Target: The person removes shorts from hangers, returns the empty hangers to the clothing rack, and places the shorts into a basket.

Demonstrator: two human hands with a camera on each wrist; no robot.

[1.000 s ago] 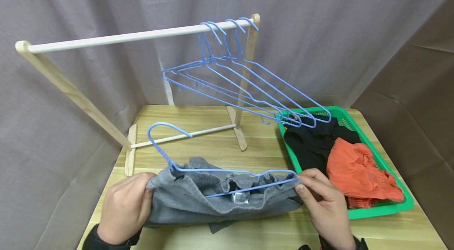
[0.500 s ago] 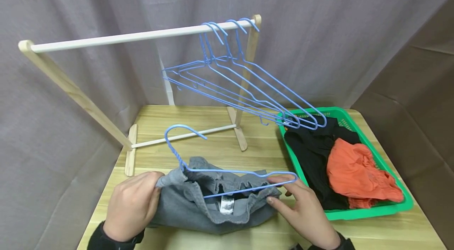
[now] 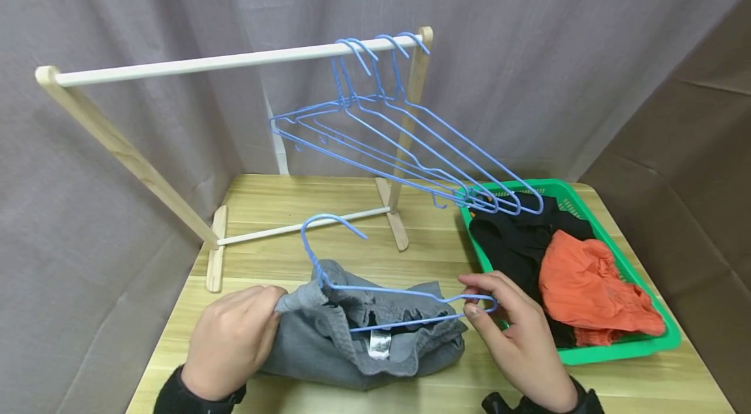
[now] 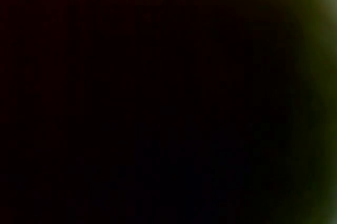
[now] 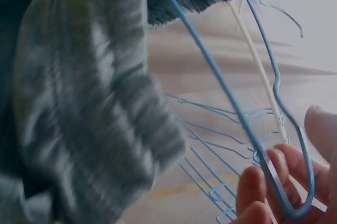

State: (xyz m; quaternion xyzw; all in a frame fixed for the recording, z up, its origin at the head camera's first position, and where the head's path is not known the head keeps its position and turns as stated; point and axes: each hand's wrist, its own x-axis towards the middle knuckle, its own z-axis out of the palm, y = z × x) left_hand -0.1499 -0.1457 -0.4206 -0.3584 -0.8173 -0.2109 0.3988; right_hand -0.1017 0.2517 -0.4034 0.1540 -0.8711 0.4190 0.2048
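Note:
Grey pants [image 3: 364,342] with a gathered waistband and a white tag stand bunched low over the table in the head view. My left hand [image 3: 235,336] grips the left end of the waistband. A blue wire hanger [image 3: 381,290] lies partly inside the waist opening, its hook up and its right end sticking out past the cloth. Around that bare end curl the fingers of my right hand [image 3: 516,332]; in the right wrist view the bent wire crosses the fingers [image 5: 253,187], with the thumb apart. The hanger's left end is hidden in the cloth. The left wrist view is dark.
Behind stands a wooden rack with a white rail [image 3: 229,62]. Several blue hangers [image 3: 405,133] hang at its right end, reaching over a green basket [image 3: 592,355]. Black clothing [image 3: 510,244] and an orange garment [image 3: 598,280] lie in the basket.
My right hand has let go of the waistband's right side and moved onto the hanger's end. The hanger has shifted right and the waistband has bunched leftward; the left hand has edged right.

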